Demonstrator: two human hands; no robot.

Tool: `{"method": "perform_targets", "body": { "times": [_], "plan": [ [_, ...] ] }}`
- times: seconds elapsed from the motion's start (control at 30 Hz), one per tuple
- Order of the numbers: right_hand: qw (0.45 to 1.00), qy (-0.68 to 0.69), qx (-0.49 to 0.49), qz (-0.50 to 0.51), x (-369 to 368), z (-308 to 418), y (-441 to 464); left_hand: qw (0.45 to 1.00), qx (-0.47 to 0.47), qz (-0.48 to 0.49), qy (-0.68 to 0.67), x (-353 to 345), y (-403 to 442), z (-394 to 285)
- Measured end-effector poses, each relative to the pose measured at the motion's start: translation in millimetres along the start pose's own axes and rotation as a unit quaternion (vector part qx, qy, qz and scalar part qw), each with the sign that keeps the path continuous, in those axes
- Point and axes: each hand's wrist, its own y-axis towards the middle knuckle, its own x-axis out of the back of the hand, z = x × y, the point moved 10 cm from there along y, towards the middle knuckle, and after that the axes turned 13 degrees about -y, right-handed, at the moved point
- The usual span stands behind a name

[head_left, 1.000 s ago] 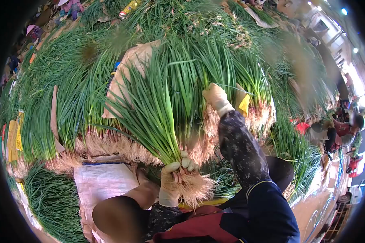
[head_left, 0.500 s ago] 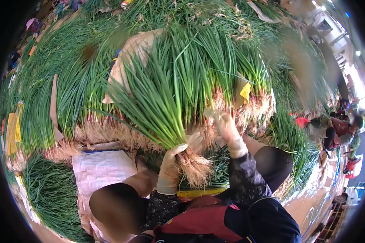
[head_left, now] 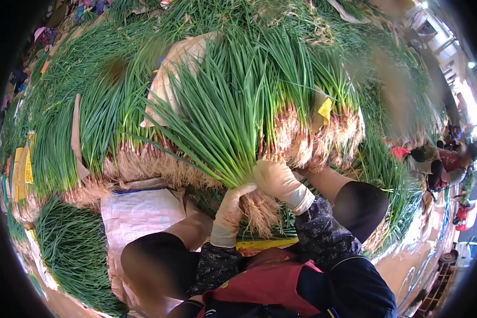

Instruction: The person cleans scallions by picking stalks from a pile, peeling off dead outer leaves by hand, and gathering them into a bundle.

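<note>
A bunch of green onions (head_left: 222,138) fans out up and to the left in front of me, its pale roots (head_left: 259,212) hanging below. Gloved, my left hand (head_left: 232,208) is wrapped round the lower stems just above the roots. My right hand (head_left: 276,183), also gloved, presses against the same stems from the right, its fingers curled in and partly hidden. Just beyond my hands stands a row of other green onions (head_left: 286,85), roots toward me.
My bent knees flank my hands. A whitish sack (head_left: 138,217) lies to the left, beside a pile of green leaves (head_left: 69,254). Tan sheeting (head_left: 177,69) and a yellow tag (head_left: 325,108) sit among the onions. At far right a person (head_left: 450,164) crouches.
My right hand has come down and left from the row of onions to the held bunch. My left hand still grips the bunch, which has shifted slightly right.
</note>
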Motion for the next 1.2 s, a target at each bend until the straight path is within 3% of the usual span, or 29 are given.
{"method": "perform_targets", "body": {
  "times": [0.03, 0.07, 0.17, 0.2, 0.23, 0.27, 0.3, 0.33, 0.37, 0.43, 0.5, 0.53, 0.57, 0.63, 0.67, 0.7, 0.8, 0.83, 0.9, 0.93, 1.0, 1.03, 1.07, 1.17, 1.2],
  "plan": [
    [0.998, -0.036, 0.021, 0.045, -6.6, 4.7, -0.8, 1.000, 0.021, -0.004, -0.020, -0.9, -1.8, 5.6],
    [0.984, -0.137, 0.101, 0.045, -9.0, 16.5, -0.2, 0.998, 0.041, -0.007, -0.039, -3.0, -4.1, 11.3],
    [0.977, -0.104, 0.124, 0.142, -26.6, 14.6, 8.6, 0.996, 0.059, 0.003, -0.071, -2.3, -7.8, 11.9],
    [0.978, -0.069, 0.079, 0.181, -37.1, 1.5, 11.7, 0.992, 0.063, 0.027, -0.102, -1.2, -8.7, 13.0],
    [0.958, -0.254, 0.091, 0.101, -39.8, -11.4, 10.9, 0.987, 0.067, 0.051, -0.135, -2.2, -7.6, 15.4],
    [0.898, -0.429, 0.102, 0.015, -51.6, -27.0, 1.2, 0.964, 0.076, 0.071, -0.246, -11.7, -0.8, 24.6],
    [0.801, -0.585, 0.108, -0.072, -64.5, -37.1, -11.2, 0.953, 0.038, 0.099, -0.283, -23.3, -3.0, 10.3],
    [0.950, -0.294, 0.036, 0.102, -67.4, -49.0, -14.6, 0.940, 0.002, 0.127, -0.318, -39.7, -10.5, -11.4],
    [0.971, 0.007, -0.127, 0.203, -67.5, -60.4, -28.1, 0.923, -0.033, 0.154, -0.352, -53.6, -18.0, -31.5],
    [0.925, -0.181, 0.094, 0.321, -82.2, -37.1, -68.3, 0.896, -0.073, 0.205, -0.387, -57.3, -25.0, -58.9],
    [0.876, -0.239, 0.071, 0.412, -108.8, -69.6, -79.5, 0.922, -0.085, 0.099, -0.366, -47.5, -24.8, -56.6],
    [0.944, -0.171, -0.039, 0.279, -72.4, -77.7, -39.9, 0.923, -0.065, 0.086, -0.369, -47.9, -21.2, -49.9],
    [0.975, -0.094, -0.150, 0.134, -26.2, -88.4, 0.7, 0.922, -0.037, 0.115, -0.369, -49.2, -17.8, -41.2],
    [0.971, -0.019, -0.232, -0.056, 29.9, -98.7, 45.1, 0.915, 0.019, 0.173, -0.364, -45.5, -9.2, -20.2],
    [0.977, -0.058, -0.198, -0.056, 18.9, -108.8, 74.8, 0.903, 0.014, 0.211, -0.373, -52.5, -7.9, -23.4],
    [0.980, -0.096, -0.165, -0.057, 3.2, -116.4, 95.6, 0.924, 0.008, 0.173, -0.340, -36.7, -1.4, -16.0],
    [0.981, 0.042, -0.143, -0.122, 20.3, -127.0, 91.9, 0.958, -0.006, 0.100, -0.267, 5.2, 11.2, -5.6],
    [0.961, 0.196, -0.169, -0.101, 11.8, -145.3, 88.5, 0.957, -0.006, 0.113, -0.266, 14.1, 18.7, -1.5],
    [0.845, 0.487, -0.213, -0.055, -10.2, -165.3, 78.1, 0.954, -0.005, 0.137, -0.265, 17.6, 29.1, 2.0],
    [0.822, 0.515, -0.233, -0.071, -13.2, -170.9, 71.9, 0.952, -0.005, 0.148, -0.266, 6.5, 26.6, -3.9],
    [0.948, 0.223, -0.200, -0.109, 4.9, -153.9, 69.6, 0.973, 0.050, 0.140, -0.179, 35.9, 38.2, 14.2],
    [0.975, 0.067, -0.174, -0.123, 17.7, -130.1, 69.7, 0.973, 0.037, 0.125, -0.189, 39.0, 41.1, 18.5],
    [0.974, 0.061, -0.209, -0.056, 25.6, -105.6, 65.1, 0.973, 0.023, 0.109, -0.200, 42.0, 43.9, 22.8],
    [0.969, -0.079, -0.232, -0.032, -5.8, -107.6, 92.4, 0.968, -0.039, 0.043, -0.246, -5.0, 11.1, -15.3],
    [0.976, -0.106, -0.183, -0.058, 7.2, -98.6, 92.8, 0.974, -0.030, 0.047, -0.219, -12.0, 8.0, -23.5]
  ]
}}
